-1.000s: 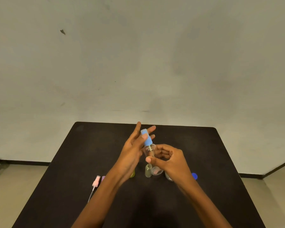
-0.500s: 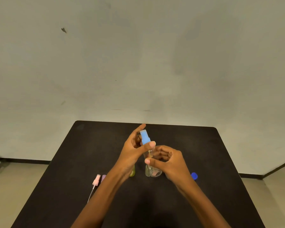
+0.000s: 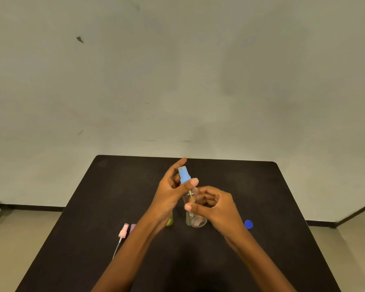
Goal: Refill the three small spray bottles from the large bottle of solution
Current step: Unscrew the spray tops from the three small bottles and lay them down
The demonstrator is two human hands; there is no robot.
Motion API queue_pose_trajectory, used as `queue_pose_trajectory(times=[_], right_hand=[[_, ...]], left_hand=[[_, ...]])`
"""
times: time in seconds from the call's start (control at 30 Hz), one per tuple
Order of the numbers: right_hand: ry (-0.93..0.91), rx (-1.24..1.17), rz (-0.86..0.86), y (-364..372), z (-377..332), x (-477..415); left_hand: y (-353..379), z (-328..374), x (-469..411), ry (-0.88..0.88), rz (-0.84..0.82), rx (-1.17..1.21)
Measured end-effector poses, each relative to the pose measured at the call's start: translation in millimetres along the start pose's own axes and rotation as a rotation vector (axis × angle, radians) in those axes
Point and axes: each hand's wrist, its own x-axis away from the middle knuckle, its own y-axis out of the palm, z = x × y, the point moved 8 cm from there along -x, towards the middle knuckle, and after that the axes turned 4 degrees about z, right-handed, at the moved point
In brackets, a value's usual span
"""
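My right hand [image 3: 216, 204] grips a small clear spray bottle [image 3: 189, 196] above the middle of the black table [image 3: 261, 197]. My left hand [image 3: 170, 192] pinches that bottle's light blue spray head [image 3: 184, 175] between thumb and fingers, with its thin dip tube reaching down into the neck. Under my hands stand a clear bottle [image 3: 196, 222] and a yellow-green bottle [image 3: 169, 220], partly hidden by my left wrist. The large bottle's blue cap [image 3: 248, 224] lies to the right.
A pink spray head [image 3: 123, 230] with a long dip tube lies on the table at the left, with a purple spray head [image 3: 132, 228] beside it. Bare wall stands behind the table, floor on both sides.
My left hand has closed its fingers round the blue spray head and turned it more upright over the bottle. My right hand has kept its grip on the bottle.
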Motion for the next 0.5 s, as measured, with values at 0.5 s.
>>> queue_pose_trajectory(times=[0.5], right_hand=[[0.008, -0.049, 0.026, -8.2, 2.8, -3.6]], left_hand=[[-2.0, -3.8, 1.2, -0.045, -0.046, 0.095]])
